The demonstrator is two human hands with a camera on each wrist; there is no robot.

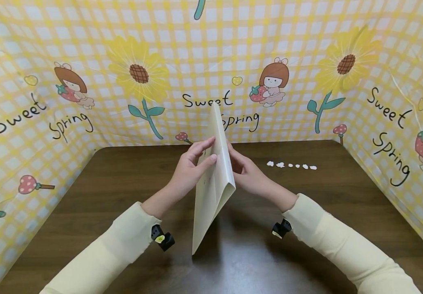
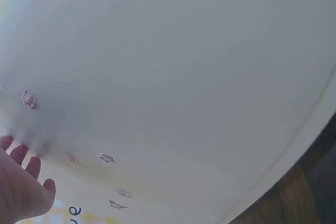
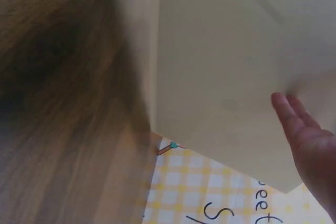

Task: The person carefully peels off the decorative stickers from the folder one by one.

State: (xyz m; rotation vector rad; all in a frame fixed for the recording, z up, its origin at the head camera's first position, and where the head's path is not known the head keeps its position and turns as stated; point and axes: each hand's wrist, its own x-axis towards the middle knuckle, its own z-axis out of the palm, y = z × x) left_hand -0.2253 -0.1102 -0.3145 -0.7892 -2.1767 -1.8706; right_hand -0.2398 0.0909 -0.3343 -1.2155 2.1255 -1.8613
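A cream folder-like cover [image 1: 224, 167] with a narrow flat spine stands tilted on edge over the table, between my two hands in the head view. Its two sides spread slightly toward the bottom. My left hand [image 1: 187, 169] lies against the left side, thumb and fingertips touching that face with the fingers fairly straight. Several small sticker-like shapes [image 2: 108, 158] mark this side in the left wrist view. On the opposite side, my right hand [image 1: 249, 175] rests with extended fingers against the plain face [image 3: 220, 66]. Part of the right fingers is hidden behind the cover in the head view.
Several small white pieces [image 1: 293, 165] lie in a row on the dark wooden table [image 1: 123, 175], right of my right hand. A yellow checked cloth [image 1: 204, 49] with sunflowers and lettering encloses the table's back and sides.
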